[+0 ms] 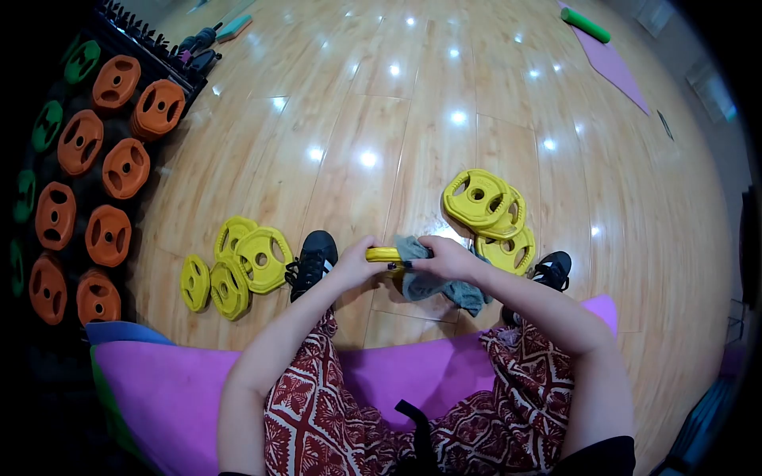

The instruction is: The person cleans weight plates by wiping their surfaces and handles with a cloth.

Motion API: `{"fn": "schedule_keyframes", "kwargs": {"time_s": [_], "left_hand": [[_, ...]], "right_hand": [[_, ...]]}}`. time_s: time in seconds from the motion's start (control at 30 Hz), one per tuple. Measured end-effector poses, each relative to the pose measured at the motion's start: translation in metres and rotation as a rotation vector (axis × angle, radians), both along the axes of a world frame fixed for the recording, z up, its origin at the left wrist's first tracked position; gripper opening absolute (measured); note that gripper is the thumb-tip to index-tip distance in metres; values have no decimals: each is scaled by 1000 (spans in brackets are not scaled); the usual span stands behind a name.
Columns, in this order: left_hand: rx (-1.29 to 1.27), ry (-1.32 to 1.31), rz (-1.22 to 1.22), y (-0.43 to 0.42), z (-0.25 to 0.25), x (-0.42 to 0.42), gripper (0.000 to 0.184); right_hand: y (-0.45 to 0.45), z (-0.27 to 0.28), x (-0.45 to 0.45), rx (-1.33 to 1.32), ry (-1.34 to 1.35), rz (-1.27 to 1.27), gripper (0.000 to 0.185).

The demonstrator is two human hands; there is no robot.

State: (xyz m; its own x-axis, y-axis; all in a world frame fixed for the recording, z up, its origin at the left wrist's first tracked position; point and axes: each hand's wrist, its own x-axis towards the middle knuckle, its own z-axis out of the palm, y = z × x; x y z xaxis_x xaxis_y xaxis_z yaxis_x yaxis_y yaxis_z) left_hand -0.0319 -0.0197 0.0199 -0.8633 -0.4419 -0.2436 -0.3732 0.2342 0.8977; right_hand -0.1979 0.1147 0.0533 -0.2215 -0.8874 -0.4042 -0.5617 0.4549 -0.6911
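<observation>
Between my knees I hold a yellow weight plate (383, 255) edge-on above the wooden floor. My left hand (359, 259) grips its left side with the fingers wrapped round it. At the right side, my right hand (446, 260) is closed on a grey-green cloth (421, 284), which lies against the plate and hangs down below it. Several yellow weight plates (264, 259) lie overlapping on the floor by my left shoe (315, 258). Another pile of yellow plates (478, 196) rests ahead of my right shoe (553, 270).
A rack at the left carries orange plates (81, 143) and green plates (82, 62). Beneath me is a purple mat (175, 373). Far right, a green foam roller (586, 25) lies on a pink mat (607, 67). Ahead stretches glossy wooden floor (381, 159).
</observation>
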Motion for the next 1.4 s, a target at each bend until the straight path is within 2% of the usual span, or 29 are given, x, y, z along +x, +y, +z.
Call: {"fn": "schedule_keyframes", "kwargs": {"time_s": [0.03,0.07,0.17,0.23,0.3,0.43,0.63,0.7,0.73,0.83,0.87,0.9,0.97,1.07,1.2,1.27,1.37,1.4], "left_hand": [[10,26,-2,-4,-5,2,31],[-87,85,-46,-6,-14,2,30],[-146,-1,-112,3,11,-2,28],[-178,7,-122,2,13,-2,27],[-287,-11,-185,0,16,-3,28],[-261,-52,-158,1,22,-3,28],[-169,35,-160,-4,8,0,26],[-122,56,-149,-4,8,3,27],[-129,62,-144,-5,9,3,27],[-180,-47,-61,-6,10,2,30],[-311,75,-99,-6,8,-2,32],[-444,198,-140,-5,11,-6,34],[-497,232,-192,4,14,-13,35],[-554,262,-235,11,18,-16,35],[-523,155,-246,6,16,-13,30],[-456,163,-214,4,14,-13,29],[-437,210,-185,-3,12,-11,25],[-435,201,-207,-5,12,-9,27]], "right_hand": [[5,-9,-1,-101,-226,-44,40],[11,-18,-4,-202,-452,-87,38],[21,-21,-16,-46,-568,-34,38],[24,-17,-19,52,-524,-36,38],[23,-26,-22,161,-545,-39,48],[21,-44,-24,148,-521,-71,51],[20,-43,-21,34,-670,-80,47],[14,-41,-22,214,-578,-14,47],[11,-17,-13,166,-564,-34,36],[1,0,-2,246,-437,-125,44],[-2,-2,-1,208,-282,-122,50],[-3,-1,-1,208,-277,-124,50],[-5,0,1,186,-131,-157,52],[-4,14,3,238,-76,-161,52],[-5,11,0,265,-161,-141,48],[-5,6,-3,156,-265,-138,43],[-7,13,-5,179,-177,-86,41],[-4,14,-5,101,-354,-96,43]]}}
